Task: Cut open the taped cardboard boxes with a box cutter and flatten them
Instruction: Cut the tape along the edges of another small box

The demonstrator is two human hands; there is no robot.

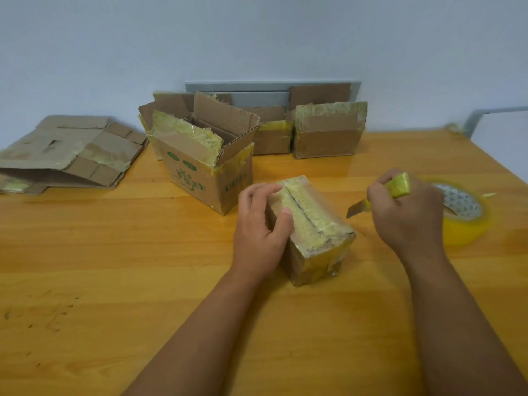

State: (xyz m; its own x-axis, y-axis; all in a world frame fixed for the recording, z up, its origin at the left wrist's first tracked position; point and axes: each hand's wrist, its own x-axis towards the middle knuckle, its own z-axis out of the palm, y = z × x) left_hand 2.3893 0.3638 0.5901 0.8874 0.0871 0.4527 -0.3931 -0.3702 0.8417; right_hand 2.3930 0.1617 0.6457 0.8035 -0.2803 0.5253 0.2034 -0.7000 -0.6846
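on the surface (114, 252) before me sits a taped box (314, 238); behind it an opened box (205, 167), flattened cardboard (71, 152) far left, a tape roll (463, 221) right.

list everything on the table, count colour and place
small box: 1, brown, yellow tape, centre front, top seam slit
open box: 1, brown, green print, behind small box
rear boxes: 2, brown, flaps up, by wall
flattened cardboard: 1 pile, brown, far left
tape roll: 1, yellow, right
cutter: 1, yellow handle, blade out, in right hand
table: 1, orange wood
left hand: holds small box's left side
right hand: grips cutter, right of box
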